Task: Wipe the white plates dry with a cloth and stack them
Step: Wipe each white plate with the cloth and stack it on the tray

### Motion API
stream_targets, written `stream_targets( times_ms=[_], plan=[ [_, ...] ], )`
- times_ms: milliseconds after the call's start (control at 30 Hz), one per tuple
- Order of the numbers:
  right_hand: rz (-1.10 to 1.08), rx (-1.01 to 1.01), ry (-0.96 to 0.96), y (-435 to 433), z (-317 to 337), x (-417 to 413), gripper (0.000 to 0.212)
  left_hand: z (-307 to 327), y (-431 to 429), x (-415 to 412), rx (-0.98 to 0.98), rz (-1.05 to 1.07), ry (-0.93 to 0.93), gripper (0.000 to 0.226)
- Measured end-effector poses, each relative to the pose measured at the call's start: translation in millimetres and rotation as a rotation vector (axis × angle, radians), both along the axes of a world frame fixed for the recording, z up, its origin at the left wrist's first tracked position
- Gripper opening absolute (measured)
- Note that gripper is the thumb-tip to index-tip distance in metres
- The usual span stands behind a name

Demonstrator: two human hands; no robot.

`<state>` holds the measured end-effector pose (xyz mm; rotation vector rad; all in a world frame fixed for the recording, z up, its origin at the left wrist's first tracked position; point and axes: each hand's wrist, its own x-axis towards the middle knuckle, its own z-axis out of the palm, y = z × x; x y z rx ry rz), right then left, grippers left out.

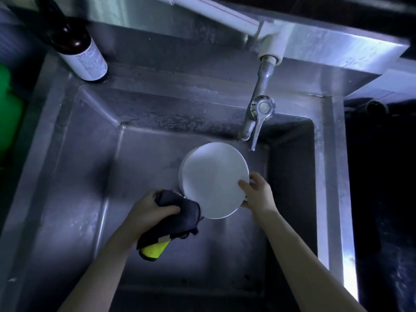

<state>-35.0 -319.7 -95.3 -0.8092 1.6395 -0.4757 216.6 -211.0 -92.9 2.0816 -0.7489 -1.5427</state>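
Note:
A round white plate (213,179) is held tilted over the steel sink basin. My right hand (258,194) grips its lower right rim, thumb on the face. Behind it shows the edge of a second white plate (182,164), almost wholly hidden. My left hand (148,208) is closed on a dark cloth (180,217) with a yellow side (154,249), and the cloth touches the plate's lower left edge. The cloth hangs down below my fist.
The deep steel sink (90,176) surrounds my hands. A chrome tap (256,118) with its lever juts over the basin just above the plate. A dark bottle (83,52) with a white label stands on the back left ledge. A green thing (9,104) lies at far left.

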Motion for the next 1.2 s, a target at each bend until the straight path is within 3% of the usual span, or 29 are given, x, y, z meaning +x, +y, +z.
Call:
stream_targets(
  times_ms=[167, 300, 367, 433, 500, 567, 633, 733, 800, 900, 1033, 1133, 1200],
  plan=[
    [0.141, -0.177, 0.117, 26.1, 49.7, -8.5, 0.016, 62.7, 35.7, 4.4, -0.058, -0.187, -0.37, 0.037],
    [0.149, -0.281, 0.122, 57.1, 91.1, -21.3, 0.008, 113.0, 55.0, -11.1, -0.331, -0.028, -0.489, 0.035],
    [0.11, -0.302, 0.046, 75.3, 112.1, -29.3, 0.01, 141.9, 63.8, -28.7, -0.511, 0.077, -0.586, 0.037],
    [0.078, -0.302, -0.059, 92.8, 132.2, -35.8, 0.01, 170.6, 71.9, -53.2, -0.694, 0.043, -0.677, 0.047],
    [0.05, -0.279, -0.161, 109.4, 152.3, -40.0, 0.015, 191.9, 79.0, -82.0, -0.761, -0.177, -0.621, 0.058],
    [0.018, -0.285, -0.243, 123.0, 170.0, -44.8, 0.032, 204.5, 88.2, -110.2, -0.691, -0.451, -0.591, 0.073],
    [-0.002, -0.369, -0.277, 133.8, 186.2, -52.6, 0.038, 209.7, 98.5, -128.2, -0.653, -0.572, -0.602, 0.074],
    [-0.09, -0.479, -0.257, 146.0, 205.6, -71.0, 0.044, 222.1, 104.4, -150.1, -0.781, -0.466, -0.453, 0.04],
    [-0.144, -0.471, -0.271, 153.6, 213.6, -82.0, 0.049, 229.3, 99.3, -167.1, -0.893, -0.392, -0.532, 0.03],
    [-0.162, -0.493, -0.312, 164.6, 224.2, -92.8, 0.048, 239.9, 88.3, -199.5, -0.973, -0.331, -0.763, 0.036],
    [-0.23, -0.546, -0.349, 154.4, 241.7, -106.7, 0.04, 250.2, 88.6, -242.9, -1.061, -0.459, -0.866, 0.042],
    [-0.294, -0.52, -0.459, 140.4, 254.1, -116.0, 0.038, 256.8, 91.0, -262.7, -1.225, -0.614, -0.782, 0.038],
    [-0.302, -0.529, -0.506, 137.3, 260.3, -117.9, 0.038, 267.5, 86.9, -264.3, -1.284, -0.556, -0.646, 0.041]
  ],
)
